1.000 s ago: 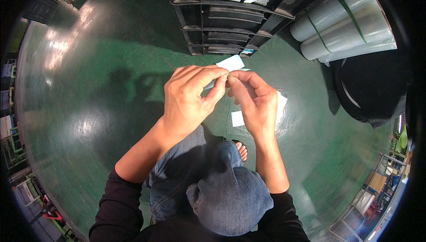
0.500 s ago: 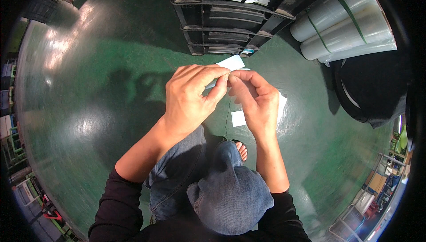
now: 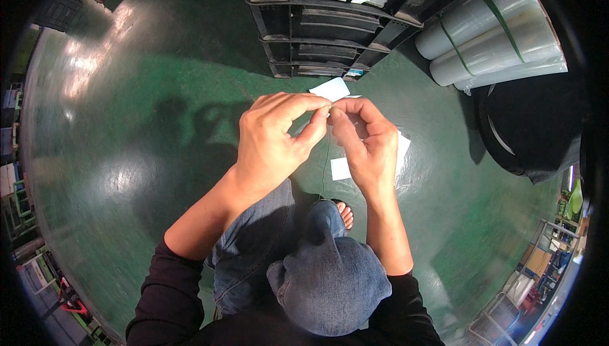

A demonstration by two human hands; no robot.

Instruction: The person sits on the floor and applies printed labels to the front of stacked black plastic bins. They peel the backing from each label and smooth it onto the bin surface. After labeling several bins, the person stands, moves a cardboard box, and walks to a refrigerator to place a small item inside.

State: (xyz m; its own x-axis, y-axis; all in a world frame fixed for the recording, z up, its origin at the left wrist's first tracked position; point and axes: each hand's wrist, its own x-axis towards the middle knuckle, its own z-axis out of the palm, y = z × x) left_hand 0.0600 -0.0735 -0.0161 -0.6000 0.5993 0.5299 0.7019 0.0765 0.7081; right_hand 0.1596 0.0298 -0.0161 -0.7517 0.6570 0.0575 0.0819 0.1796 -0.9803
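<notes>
My left hand (image 3: 271, 131) and my right hand (image 3: 368, 146) meet fingertip to fingertip above the floor. Thumb and index finger are pinched together on each. Whatever lies between the tips is too small to make out. Below them a thin dark line (image 3: 326, 156) runs down toward my foot; whether it is a thread or a mark on the floor I cannot tell. Beyond the fingertips a white sheet (image 3: 330, 88) lies by the black crate stack. A white piece of paper (image 3: 340, 169) rests beside my right wrist, and another white sheet (image 3: 403, 146) is partly hidden by that hand.
Black plastic crates or pallets (image 3: 336, 29) stand straight ahead. At the far right, clear film rolls (image 3: 495, 35) bound with green straps sit by a black round-edged object (image 3: 533, 124). Shelving with assorted goods (image 3: 539, 263) lines the right rim. The floor (image 3: 158, 86) is glossy green.
Both hands have shifted very slightly to the right, still pinched together. Nothing else visibly moves.
</notes>
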